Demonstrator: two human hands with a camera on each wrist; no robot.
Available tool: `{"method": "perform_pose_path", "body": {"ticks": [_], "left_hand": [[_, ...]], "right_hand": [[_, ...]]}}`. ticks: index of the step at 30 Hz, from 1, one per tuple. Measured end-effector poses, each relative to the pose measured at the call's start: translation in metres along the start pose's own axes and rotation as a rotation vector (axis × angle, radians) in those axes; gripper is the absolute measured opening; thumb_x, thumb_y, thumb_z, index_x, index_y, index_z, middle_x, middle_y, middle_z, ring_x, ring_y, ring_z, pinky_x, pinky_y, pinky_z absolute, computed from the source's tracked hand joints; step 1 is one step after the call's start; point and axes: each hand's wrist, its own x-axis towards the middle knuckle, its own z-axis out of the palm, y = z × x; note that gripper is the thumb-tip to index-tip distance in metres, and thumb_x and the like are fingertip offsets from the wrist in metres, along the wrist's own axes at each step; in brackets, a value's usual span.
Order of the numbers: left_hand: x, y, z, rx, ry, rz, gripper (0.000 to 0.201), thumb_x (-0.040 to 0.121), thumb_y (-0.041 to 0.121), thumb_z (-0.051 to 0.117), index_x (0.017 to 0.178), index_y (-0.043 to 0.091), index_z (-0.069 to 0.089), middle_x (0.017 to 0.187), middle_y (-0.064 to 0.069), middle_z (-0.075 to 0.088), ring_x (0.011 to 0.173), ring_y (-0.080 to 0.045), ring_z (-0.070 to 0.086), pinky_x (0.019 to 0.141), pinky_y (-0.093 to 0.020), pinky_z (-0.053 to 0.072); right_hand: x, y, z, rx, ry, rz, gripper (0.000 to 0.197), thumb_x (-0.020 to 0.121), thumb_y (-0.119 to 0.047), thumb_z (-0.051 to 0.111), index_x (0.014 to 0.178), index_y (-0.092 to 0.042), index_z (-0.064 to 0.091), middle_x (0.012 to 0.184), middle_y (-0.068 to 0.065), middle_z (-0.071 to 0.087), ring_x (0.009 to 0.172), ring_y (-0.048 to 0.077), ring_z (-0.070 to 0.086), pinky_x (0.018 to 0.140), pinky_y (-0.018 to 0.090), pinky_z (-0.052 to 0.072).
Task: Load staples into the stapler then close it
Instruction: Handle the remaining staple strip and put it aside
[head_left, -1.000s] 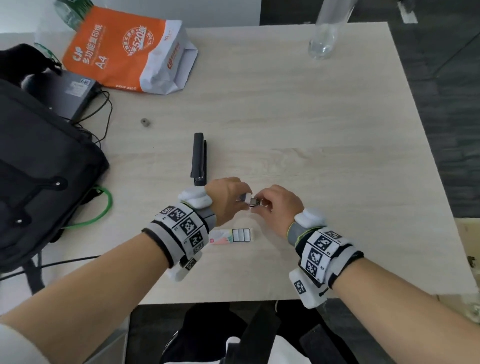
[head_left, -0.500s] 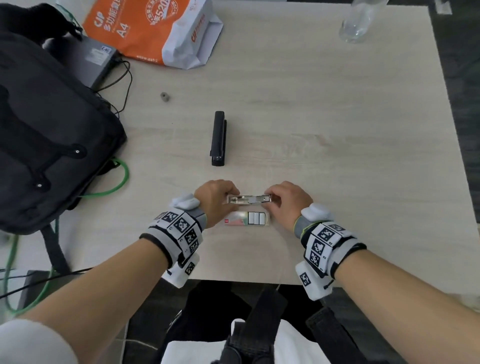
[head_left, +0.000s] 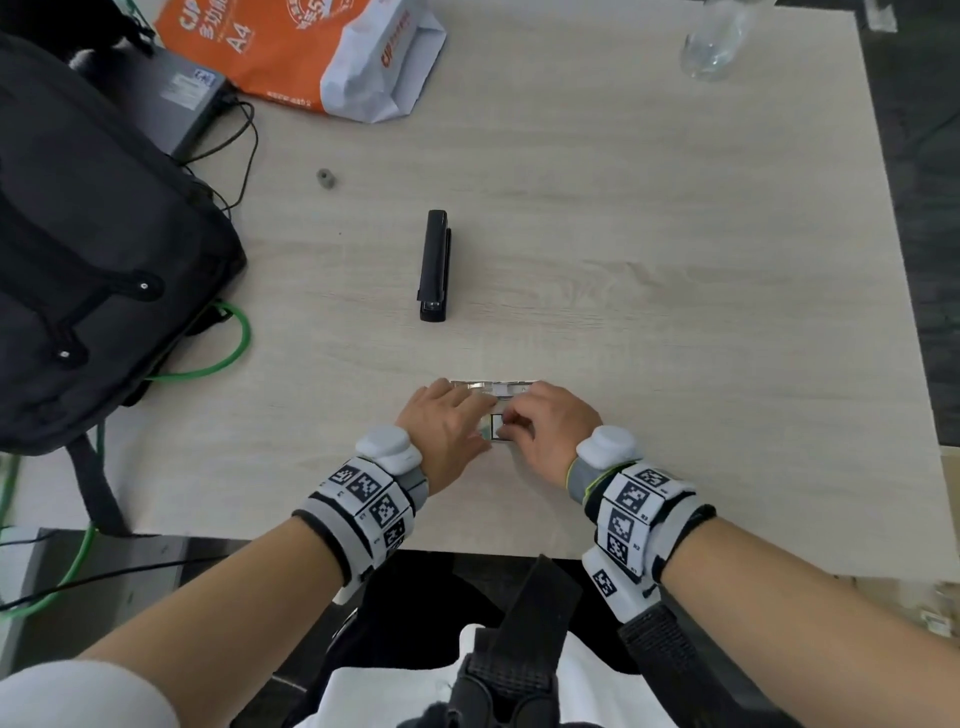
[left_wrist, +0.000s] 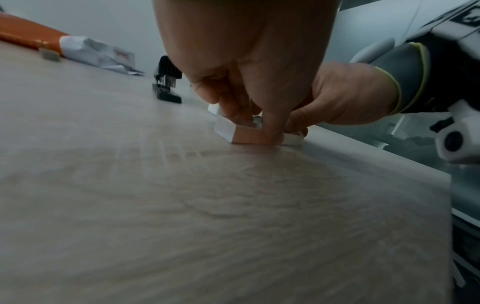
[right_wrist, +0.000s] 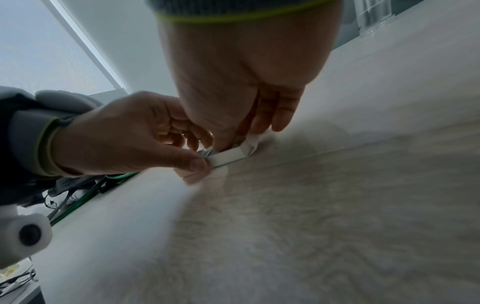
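Black stapler (head_left: 434, 265): closed, flat on surface (head_left: 675, 260)
Left hand (head_left: 444, 423): pinching staple box (head_left: 496, 427)
Right hand (head_left: 550, 423): pinching same box

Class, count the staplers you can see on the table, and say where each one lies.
1. The black stapler lies closed on the pale wooden table, beyond both hands and untouched. Another could be hidden under the black bag.

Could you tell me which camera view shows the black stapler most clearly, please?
The head view: the whole stapler lies closed and unobstructed on the table, beyond both hands. The left wrist view shows only its front end, small, behind the fingers. The right wrist view does not show it.
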Motion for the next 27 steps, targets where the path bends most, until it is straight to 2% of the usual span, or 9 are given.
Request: {"method": "perform_pose_path", "body": {"ticks": [6,9,14,20,23,27], "left_hand": [[0.001,-0.001,0.003,-0.058,0.043,-0.034,0.048,0.063,0.024,0.080,0.105,0.011,0.060,0.093,-0.008,0.072,0.082,-0.033,0.060,0.070,-0.041,0.051],[0.001,-0.001,0.005,-0.065,0.054,-0.032,0.045,0.062,0.024,0.080,0.101,0.011,0.062,0.088,-0.007,0.072,0.077,-0.033,0.060,0.066,-0.040,0.051],[0.000,-0.003,0.006,-0.062,0.071,-0.014,0.045,0.062,0.024,0.079,0.102,0.013,0.060,0.086,-0.005,0.071,0.075,-0.031,0.059,0.064,-0.039,0.051],[0.001,-0.002,0.004,-0.049,0.052,-0.017,0.046,0.062,0.024,0.080,0.102,0.012,0.061,0.088,-0.004,0.071,0.076,-0.031,0.059,0.065,-0.039,0.049],[0.001,-0.001,0.004,-0.042,0.044,-0.022,0.049,0.062,0.024,0.082,0.105,0.011,0.061,0.090,-0.006,0.072,0.079,-0.032,0.060,0.067,-0.039,0.049],[0.002,0.000,0.003,-0.006,0.023,-0.011,0.051,0.063,0.024,0.082,0.107,0.012,0.060,0.093,-0.007,0.071,0.081,-0.033,0.060,0.068,-0.039,0.049]], "right_hand": [[0.002,-0.003,0.001,-0.006,-0.020,-0.011,0.016,0.082,-0.024,0.065,0.096,-0.016,0.066,0.099,0.007,0.060,0.095,0.027,0.054,0.075,0.030,0.040],[0.002,-0.003,0.002,-0.017,-0.024,-0.043,0.017,0.083,-0.021,0.065,0.097,-0.012,0.067,0.098,0.011,0.061,0.095,0.031,0.054,0.076,0.035,0.042],[0.003,-0.008,0.000,-0.003,-0.039,-0.047,0.015,0.080,-0.019,0.067,0.092,-0.012,0.060,0.099,0.009,0.059,0.092,0.028,0.052,0.075,0.035,0.042],[0.002,-0.008,-0.005,0.049,-0.036,-0.072,0.007,0.076,-0.014,0.065,0.077,-0.015,0.058,0.082,0.001,0.059,0.079,0.021,0.051,0.066,0.028,0.036],[0.002,-0.005,-0.010,0.167,-0.021,0.023,0.012,0.075,-0.017,0.068,0.070,-0.021,0.057,0.071,-0.007,0.059,0.066,0.015,0.053,0.060,0.027,0.042],[0.001,0.005,-0.023,0.284,0.054,0.096,0.013,0.072,-0.018,0.074,0.071,-0.020,0.061,0.068,-0.004,0.065,0.060,0.009,0.056,0.059,0.020,0.044]]}}
